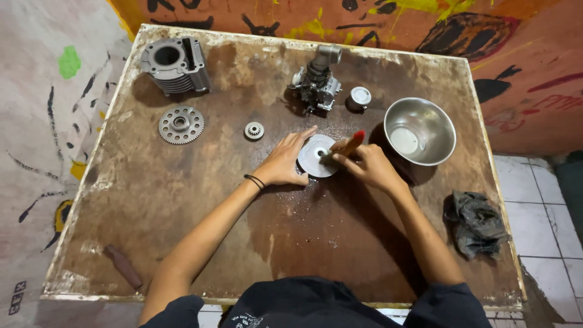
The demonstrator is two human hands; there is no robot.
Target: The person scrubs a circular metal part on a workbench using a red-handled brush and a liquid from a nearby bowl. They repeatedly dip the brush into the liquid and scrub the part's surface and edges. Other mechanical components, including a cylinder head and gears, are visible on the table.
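At the far left of the worn brown worktop (182,243) a short dark stick (123,266) lies near the front edge, well apart from everything else. Toward the back corner sits a finned grey engine cylinder (175,64), with a toothed gear plate (181,125) laid flat just in front of it and a small cog (254,130) a little further right; they are spread out singly, which looks like a way of keeping the parts apart and easy to see. The left hand (282,165), a dark band at its wrist, lies flat with its fingers spread wide against the left rim of a round silvery metal disc (317,156) at the middle of the worktop, apparently pinning it so it cannot slide. The right hand (367,167) has its fingers closed round a red-handled brush (346,146), the bristle end pressed near the disc's hub. Behind the disc stand a carburettor (317,82) and a small round cap (359,97). A steel bowl (419,130) holding a little liquid sits just beside the right hand, close enough for dipping, and a crumpled dark rag (477,222) lies near the right edge.
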